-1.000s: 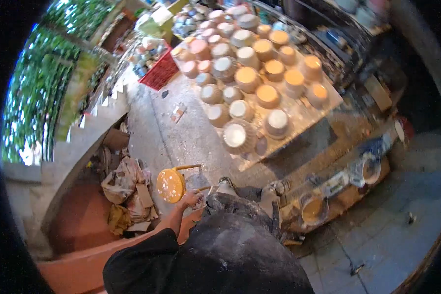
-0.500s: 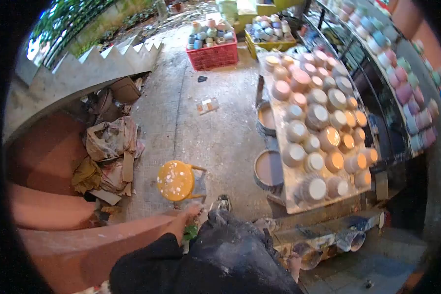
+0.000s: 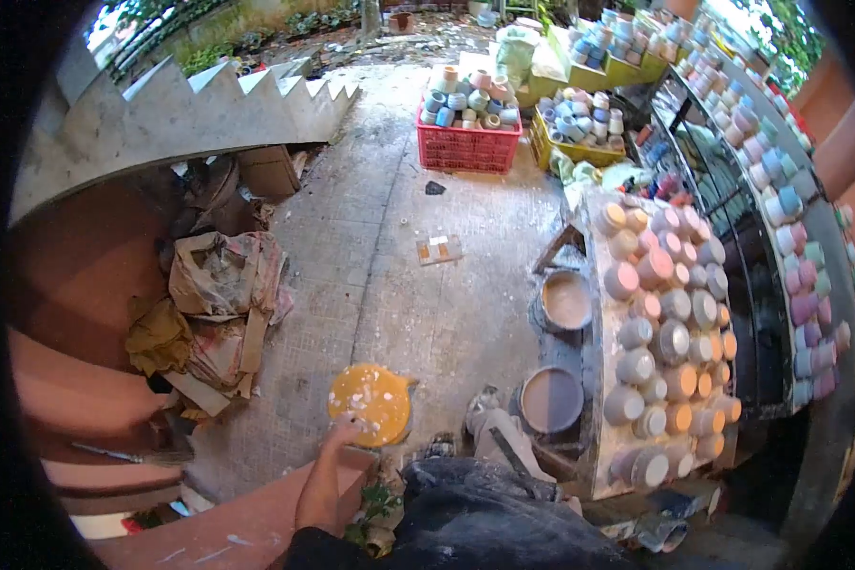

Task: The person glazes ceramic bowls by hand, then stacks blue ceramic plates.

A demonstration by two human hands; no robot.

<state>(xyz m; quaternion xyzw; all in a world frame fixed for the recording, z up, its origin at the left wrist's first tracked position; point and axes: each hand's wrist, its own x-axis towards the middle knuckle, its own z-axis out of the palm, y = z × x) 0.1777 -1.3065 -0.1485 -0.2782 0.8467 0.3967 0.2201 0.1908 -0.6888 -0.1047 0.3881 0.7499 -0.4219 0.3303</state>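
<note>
Yellow, head view: round stool (image 3: 380,394) on the pale floor (image 3: 342,304), ahead and slightly left of the person's body, seat spattered with white blotches. Left hand (image 3: 348,429) at the seat's near-left edge, forearm reaching up from lower left; cannot tell whether its grip is apart or clamped on the rim, fingers too small and blurred. Right hand out of sight, its grip cannot be told. A pale trouser leg (image 3: 503,435) and shoe (image 3: 483,397) right of the stool. Farther right, two buckets (image 3: 521,407) on the floor, one beyond the other, just beside a splattered surface (image 3: 606,347) crowded with pots (image 3: 674,342) in pink, grey and orange. Beyond: red crate (image 3: 467,152) heaped with small pastel cups; yellow crate (image 3: 553,152) to its right, likewise filled. Between stool and red crate, a flat piece (image 3: 438,250) with brown and white patches, any lettering too small to read; dark scrap (image 3: 434,188) near it. Left: crumpled sack (image 3: 220,271), markings illegible; cardboard (image 3: 268,171) beyond it.
</note>
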